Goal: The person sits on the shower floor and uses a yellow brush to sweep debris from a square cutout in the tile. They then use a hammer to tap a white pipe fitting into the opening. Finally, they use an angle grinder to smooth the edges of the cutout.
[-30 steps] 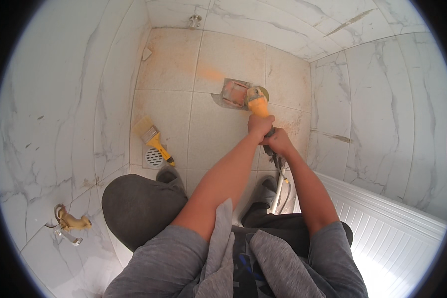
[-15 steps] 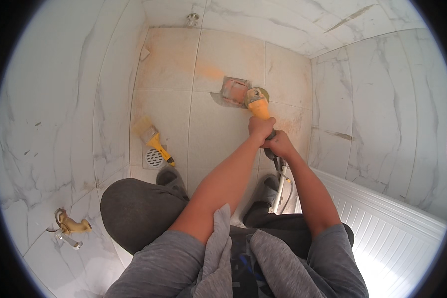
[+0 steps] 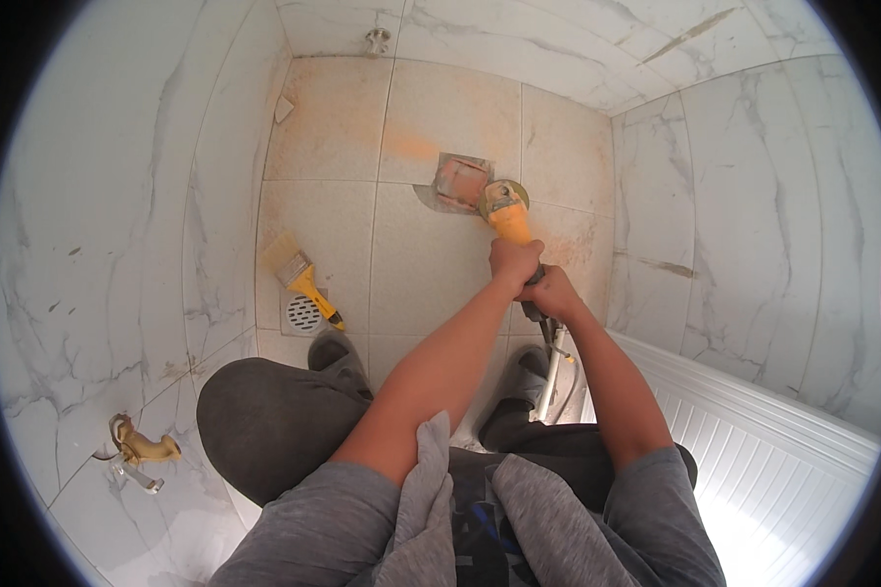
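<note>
Both of my hands are closed around a yellow angle grinder [image 3: 511, 221]. My left hand [image 3: 515, 262] grips its body behind the head, and my right hand [image 3: 550, 293] holds the dark rear end just behind. The grinder's disc [image 3: 520, 188] is at the right edge of a square cut-out [image 3: 463, 183] in the floor tile, which has a reddish, dusty bottom. I cannot tell whether the disc touches the edge. A dark cord [image 3: 548, 333] runs back from the grinder toward my right foot.
A yellow-handled paintbrush [image 3: 303, 278] lies partly over a round slotted floor drain [image 3: 303, 313] at left. A brass tap [image 3: 145, 448] juts from the left wall. A tile chip [image 3: 283, 109] lies by the far-left corner. A white ribbed panel [image 3: 754, 430] stands at right.
The grinder and both hands have shifted very slightly nearer to me, while the view has moved a little. My grip is the same.
</note>
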The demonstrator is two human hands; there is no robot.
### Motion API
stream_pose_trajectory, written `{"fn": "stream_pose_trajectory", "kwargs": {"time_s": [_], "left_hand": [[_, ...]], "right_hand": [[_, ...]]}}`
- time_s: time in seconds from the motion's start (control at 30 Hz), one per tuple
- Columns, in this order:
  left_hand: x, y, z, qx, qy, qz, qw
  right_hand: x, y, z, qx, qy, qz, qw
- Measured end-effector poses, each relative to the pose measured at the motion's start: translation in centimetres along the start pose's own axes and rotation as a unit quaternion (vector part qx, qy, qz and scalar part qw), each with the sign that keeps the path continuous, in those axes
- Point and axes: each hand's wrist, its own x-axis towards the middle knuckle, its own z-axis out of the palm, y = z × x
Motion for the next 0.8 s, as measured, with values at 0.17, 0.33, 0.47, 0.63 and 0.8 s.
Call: {"fn": "stream_pose_trajectory", "kwargs": {"time_s": [0.17,0.33,0.47,0.63,0.8], "left_hand": [[0.5,0.3,-0.1,0.005,0.009,0.014,1.000],[1.0,0.8,-0.4,0.022,0.004,0.015,1.000],[0.9,0.7,-0.4,0.006,-0.007,0.003,1.000],[0.9,0.1,-0.4,0.004,-0.002,0.006,1.000],[0.9,0.4,-1.3,-0.009,-0.010,0.016,1.000]], "right_hand": [[0.7,0.2,0.2,-0.004,0.007,-0.010,1.000],[1.1,0.0,0.3,0.027,0.006,-0.009,1.000],[1.0,-0.2,0.2,-0.007,0.011,-0.002,1.000],[0.6,-0.4,0.2,-0.016,-0.005,-0.013,1.000],[0.4,-1.0,0.9,-0.012,0.004,0.003,1.000]]}}
